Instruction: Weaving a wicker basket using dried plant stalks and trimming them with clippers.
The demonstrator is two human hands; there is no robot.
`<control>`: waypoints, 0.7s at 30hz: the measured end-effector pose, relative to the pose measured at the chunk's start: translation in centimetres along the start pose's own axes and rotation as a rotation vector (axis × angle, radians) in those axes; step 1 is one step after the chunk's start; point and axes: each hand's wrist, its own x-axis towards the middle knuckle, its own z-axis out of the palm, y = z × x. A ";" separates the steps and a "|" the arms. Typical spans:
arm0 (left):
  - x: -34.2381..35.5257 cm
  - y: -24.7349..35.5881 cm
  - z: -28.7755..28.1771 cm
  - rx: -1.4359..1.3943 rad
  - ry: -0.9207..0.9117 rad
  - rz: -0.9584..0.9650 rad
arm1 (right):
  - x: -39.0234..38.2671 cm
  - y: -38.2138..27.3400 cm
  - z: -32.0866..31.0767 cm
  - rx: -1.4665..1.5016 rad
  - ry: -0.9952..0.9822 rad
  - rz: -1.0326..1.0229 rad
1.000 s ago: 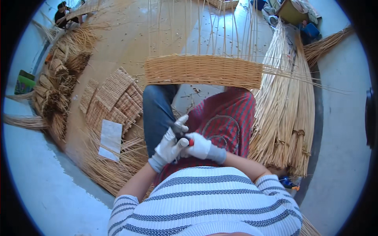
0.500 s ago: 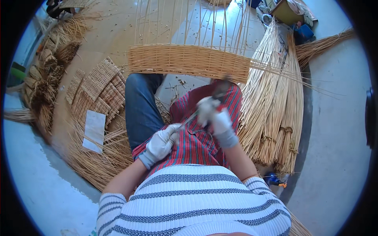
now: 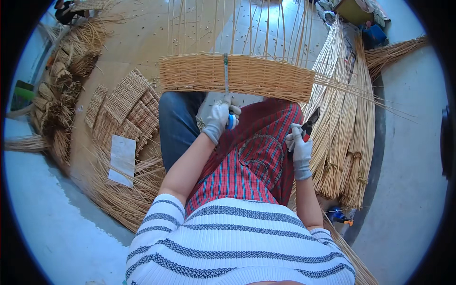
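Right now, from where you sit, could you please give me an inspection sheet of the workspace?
Surface: floor strewn with small bits.
Work items: woven panel at the knees, long thin rods rising from its far edge; tape measure with its blade across the panel.
Clutter: loose strands, a white sheet and stacked woven mats on the left.
Hands: left hand, gloved, holds the tape measure; right hand, gloved, holds red-handled cutters.
Cables: nothing seen.
Surroundings: long pale bundles on the right; another person at far left.
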 end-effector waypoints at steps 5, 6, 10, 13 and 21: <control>0.3 -2.6 0.1 -0.036 0.009 0.129 | 0.3 -0.4 0.4 0.092 0.063 -0.008; 0.4 -2.6 -0.1 -0.043 -0.026 0.105 | 0.3 -0.5 0.4 0.144 0.044 -0.004; 0.6 -1.8 -0.6 -0.036 -0.061 0.056 | 0.0 -0.2 0.8 0.186 0.041 -0.013; 0.5 -1.5 -0.6 -0.051 -0.065 0.027 | 0.0 -0.1 0.9 0.129 0.057 -0.043; 1.2 -2.9 -0.7 -0.067 -0.059 0.162 | -0.2 0.0 0.9 0.085 0.069 -0.054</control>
